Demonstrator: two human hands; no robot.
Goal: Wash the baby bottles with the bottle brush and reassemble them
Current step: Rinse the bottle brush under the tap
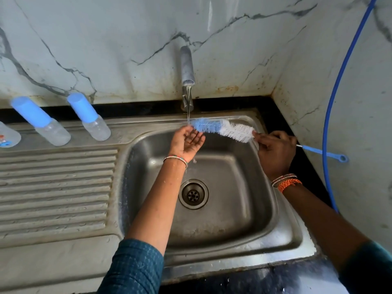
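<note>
The brush [222, 129] lies across the upper middle of the frame, over the back of the sink [284, 234], its blue tip under the water running from the tap [187, 68]. The right hand [275, 151] pinches it where bristles meet handle; the left hand [187, 143] is cupped under the stream, fingers relaxed and spread. This looks like wetting the brush. Two capped bottles [89, 116] stand at upper left on the drainboard; next, one needs picking up and uncapping.

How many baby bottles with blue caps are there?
2. One blue-capped bottle stands at the back left of the draining board, the other just right of it. A third bottle at the left edge is cut off, cap unseen.
</note>
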